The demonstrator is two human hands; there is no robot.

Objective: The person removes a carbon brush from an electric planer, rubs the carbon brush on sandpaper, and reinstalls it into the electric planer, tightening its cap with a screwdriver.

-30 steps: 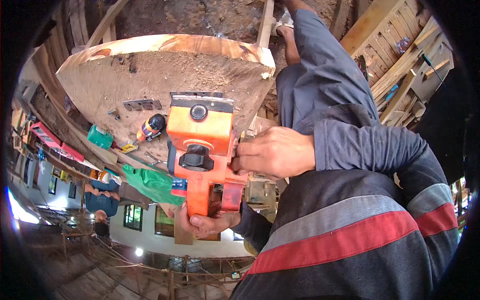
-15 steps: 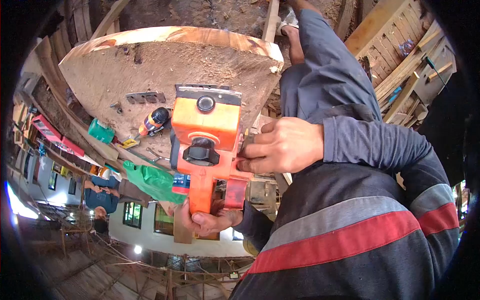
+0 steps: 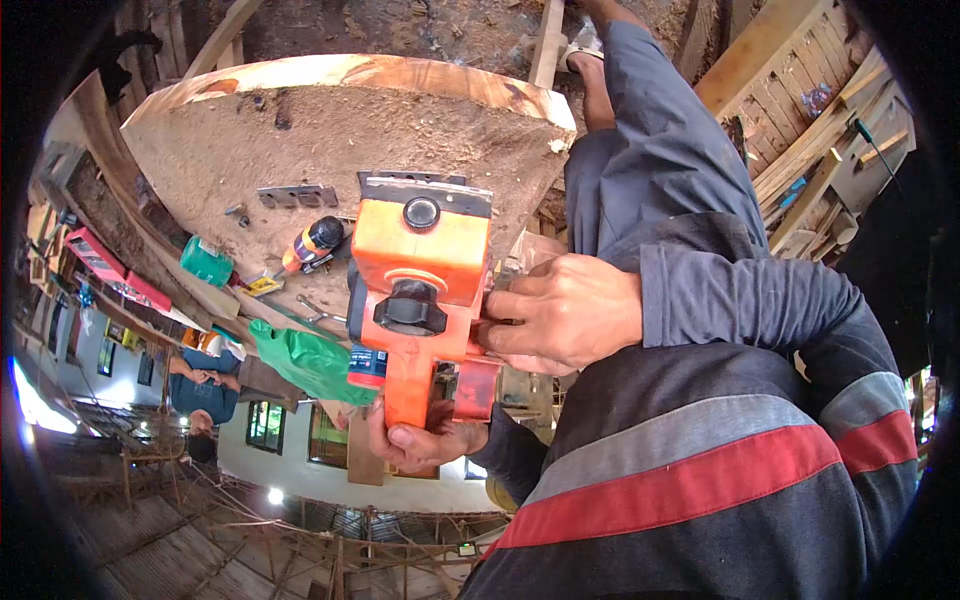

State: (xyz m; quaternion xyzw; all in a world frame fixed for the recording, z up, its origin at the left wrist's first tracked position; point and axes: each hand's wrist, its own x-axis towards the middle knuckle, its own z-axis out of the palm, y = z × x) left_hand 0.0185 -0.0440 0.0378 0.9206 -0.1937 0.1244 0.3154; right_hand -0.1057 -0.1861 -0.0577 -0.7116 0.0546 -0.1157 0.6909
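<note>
An orange electric planer (image 3: pixel 425 260) with a black knob fills the middle of the head view, standing over a large thick wooden slab (image 3: pixel 400 135). My left hand (image 3: pixel 430 440) is closed around the planer's handle, thumb on the near side. Against the planer's side, my right hand (image 3: pixel 570 310) has its fingers bent and pressed together. Their tips are partly hidden, and I cannot make out what they pinch. A metal strip with notches (image 3: pixel 298 196) lies on the slab. Beside the planer lies an orange-and-black power tool (image 3: pixel 312 243).
Near the slab's edge are a green tape-like roll (image 3: pixel 206 262), a green plastic bag (image 3: pixel 305 360) and a wrench (image 3: pixel 318 312). A red box (image 3: pixel 115 270) stands farther left. Another person (image 3: pixel 203 385) is in the background. Timber pieces (image 3: pixel 800 200) lie at the right.
The planer and the slab have shifted slightly right and down in view. My right hand's fingers have moved a little along the planer's side; my left hand keeps its hold.
</note>
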